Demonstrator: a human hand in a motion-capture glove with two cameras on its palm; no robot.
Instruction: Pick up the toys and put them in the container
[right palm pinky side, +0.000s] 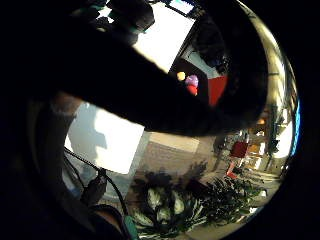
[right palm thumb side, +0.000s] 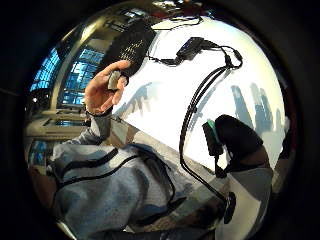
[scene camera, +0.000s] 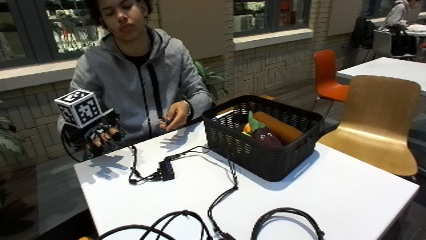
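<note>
A black woven basket (scene camera: 266, 170) stands on the white table (scene camera: 346, 195), to the right of the seated person. Inside it lie an orange carrot-like toy (scene camera: 279, 127), a purple eggplant toy (scene camera: 266, 136) and a green leafy piece (scene camera: 255, 122). My gloved right hand (scene camera: 100, 135) hovers over the table's far left corner, well apart from the basket, fingers spread and holding nothing. In the little finger side palm view a gloved finger (right palm pinky side: 150, 85) crosses the picture, and small purple and red toys (right palm pinky side: 191, 84) show far off. The bare left hand (scene camera: 174, 115) pinches a small grey object (right palm thumb side: 114, 80).
Black cables (scene camera: 219, 200) and a small black box (scene camera: 166, 170) lie across the table's left and front. A wooden chair (scene camera: 379, 120) stands right of the table, an orange chair (scene camera: 327, 75) behind it. A brick wall with windows runs behind the person.
</note>
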